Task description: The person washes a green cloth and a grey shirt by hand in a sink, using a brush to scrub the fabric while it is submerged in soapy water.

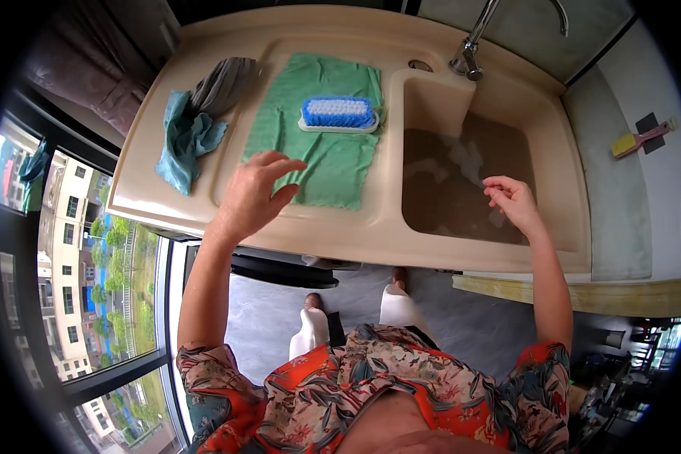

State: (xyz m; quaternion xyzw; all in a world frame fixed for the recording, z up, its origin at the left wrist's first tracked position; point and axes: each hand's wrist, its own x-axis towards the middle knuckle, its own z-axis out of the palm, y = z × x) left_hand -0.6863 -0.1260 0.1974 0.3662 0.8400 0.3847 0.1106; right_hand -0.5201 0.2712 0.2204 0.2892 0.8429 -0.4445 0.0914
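Note:
My left hand [261, 190] is over the near left edge of a green cloth [329, 164], its thumb and fingers apart and nothing between them. The cloth lies spread, with some creases, on the ribless washboard area of a beige sink counter [295, 224]. On top of it rests a scrub brush [337, 113] with blue and white bristles facing up and a pale base. My right hand [513, 201] hovers above murky water with patches of suds [459, 181] in the basin. Its fingers are loosely curled, and no object shows in them.
A crumpled blue cloth [184, 142] and a grey cloth [224, 85] lie on the counter's left side. A chrome faucet [468, 54] rises behind the basin. A yellow-bristled brush [638, 142] hangs on the right wall. Windows [102, 272] are at the left.

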